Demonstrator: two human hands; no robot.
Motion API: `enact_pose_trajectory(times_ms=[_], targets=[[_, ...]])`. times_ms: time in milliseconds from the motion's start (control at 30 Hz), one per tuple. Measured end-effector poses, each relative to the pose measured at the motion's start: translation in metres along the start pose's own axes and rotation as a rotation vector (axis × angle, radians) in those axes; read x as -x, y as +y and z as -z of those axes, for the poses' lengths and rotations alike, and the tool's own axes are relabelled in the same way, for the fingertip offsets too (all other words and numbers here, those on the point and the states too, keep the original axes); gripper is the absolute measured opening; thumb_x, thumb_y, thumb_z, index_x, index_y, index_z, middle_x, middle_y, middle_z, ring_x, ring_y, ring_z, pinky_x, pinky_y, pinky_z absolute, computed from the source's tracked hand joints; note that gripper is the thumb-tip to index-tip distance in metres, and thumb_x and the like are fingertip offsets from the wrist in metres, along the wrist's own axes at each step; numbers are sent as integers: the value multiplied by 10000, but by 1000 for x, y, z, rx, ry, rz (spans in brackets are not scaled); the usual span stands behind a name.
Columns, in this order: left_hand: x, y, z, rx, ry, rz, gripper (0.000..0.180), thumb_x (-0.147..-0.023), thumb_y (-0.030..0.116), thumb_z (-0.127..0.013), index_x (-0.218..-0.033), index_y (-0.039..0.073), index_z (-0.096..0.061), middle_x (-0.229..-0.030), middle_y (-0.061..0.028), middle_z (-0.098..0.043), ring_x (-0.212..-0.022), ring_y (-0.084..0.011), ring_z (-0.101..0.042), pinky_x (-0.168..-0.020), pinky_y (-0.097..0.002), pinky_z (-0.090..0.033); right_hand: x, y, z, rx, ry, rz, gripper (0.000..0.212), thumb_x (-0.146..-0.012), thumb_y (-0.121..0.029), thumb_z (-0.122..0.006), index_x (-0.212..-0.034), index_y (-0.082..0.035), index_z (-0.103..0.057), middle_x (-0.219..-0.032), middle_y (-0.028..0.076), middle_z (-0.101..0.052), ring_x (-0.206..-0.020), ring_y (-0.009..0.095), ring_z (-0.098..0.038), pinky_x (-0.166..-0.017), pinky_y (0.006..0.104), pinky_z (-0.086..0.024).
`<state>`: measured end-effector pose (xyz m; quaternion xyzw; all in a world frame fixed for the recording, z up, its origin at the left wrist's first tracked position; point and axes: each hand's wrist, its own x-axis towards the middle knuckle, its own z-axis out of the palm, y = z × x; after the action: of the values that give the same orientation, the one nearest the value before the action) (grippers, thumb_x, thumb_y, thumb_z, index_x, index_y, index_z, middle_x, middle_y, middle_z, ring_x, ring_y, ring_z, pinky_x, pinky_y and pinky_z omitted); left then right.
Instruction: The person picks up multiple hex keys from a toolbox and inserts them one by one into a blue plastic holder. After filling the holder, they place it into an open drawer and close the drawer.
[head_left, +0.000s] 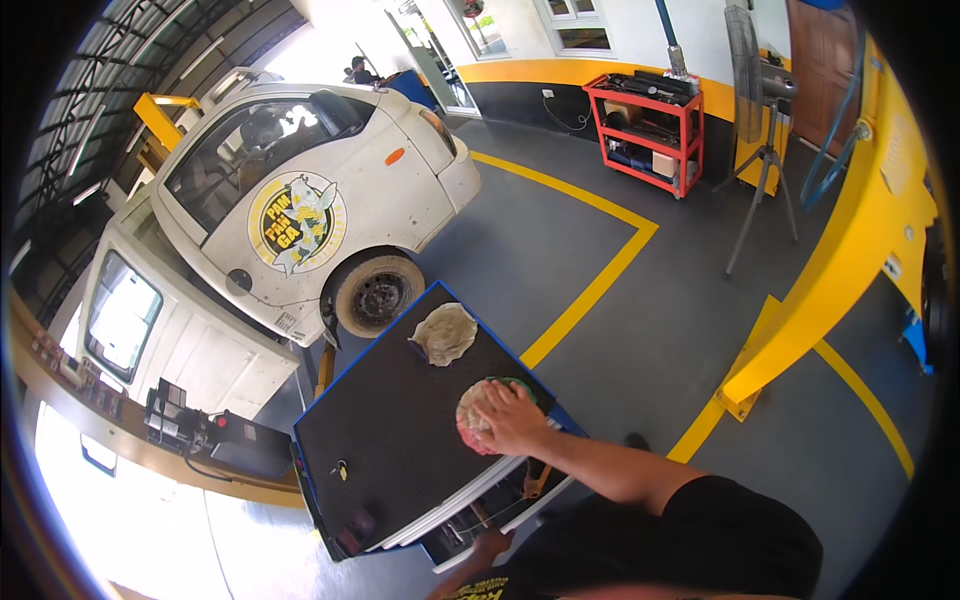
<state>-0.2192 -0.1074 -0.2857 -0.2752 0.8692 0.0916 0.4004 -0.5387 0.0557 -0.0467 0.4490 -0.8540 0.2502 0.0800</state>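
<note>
On the black top of a blue-edged tool cabinet (390, 410), my right hand (512, 418) lies over a bunched cloth rag (470, 425) in beige, red and green. Its fingers curve across the rag, pressing it to the top near the right edge. A second rag (445, 334), pale and crumpled, lies farther up the same top. Lower down, my left hand (488, 548) is at the front of an open drawer (465, 527) with tools in it. The fingers of that hand are mostly hidden in shadow.
Small keys (342, 469) and a dark object (357, 527) lie on the cabinet top. Beyond stands a white vehicle (370, 190). A yellow lift post (850, 250) rises at right, with a red tool cart (650, 135) and a fan (765, 90) farther back.
</note>
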Motion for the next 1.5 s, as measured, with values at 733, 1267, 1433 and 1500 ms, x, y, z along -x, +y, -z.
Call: enact_pose_trajectory(times_ms=[733, 1267, 1433, 1500], targets=[[-5, 170, 4, 492, -16, 281, 1150, -864, 665, -734, -1681, 62, -195, -1754, -229, -111, -1612, -469, 43, -1323, -453, -154, -37, 70, 23, -122, -83, 321, 677, -933, -485, -603, -1447, -47, -556, -1507, 311, -498, -1423, 413, -468, -1083, 575, -382], [69, 185, -9, 606, 104, 387, 756, -848, 300, -710, -1531, 71, -479, -1667, -191, -355, -1375, -397, -571, -1090, -463, -531, -14, 39, 2, 41, -113, 320, 642, -925, -502, -624, -1474, -173, -583, -1544, 201, -494, -1425, 355, -459, -1091, 592, -356], [122, 185, -28, 651, 164, 317, 821, -833, 248, -725, -1578, 66, -430, -1669, -181, -342, -1337, -403, -600, -1058, -475, -549, -11, 28, -6, 128, -116, 291, 638, -930, -531, -623, -1480, -212, -575, -1557, 127, -496, -1426, 324, -461, -1117, 552, -355], [133, 178, -42, 669, 161, 248, 839, -830, 256, -735, -1586, 70, -422, -1670, -179, -340, -1341, -405, -596, -1067, -474, -544, -14, 28, -12, 150, -108, 284, 643, -923, -542, -629, -1479, -225, -576, -1561, 107, -499, -1432, 311, -462, -1127, 540, -357]])
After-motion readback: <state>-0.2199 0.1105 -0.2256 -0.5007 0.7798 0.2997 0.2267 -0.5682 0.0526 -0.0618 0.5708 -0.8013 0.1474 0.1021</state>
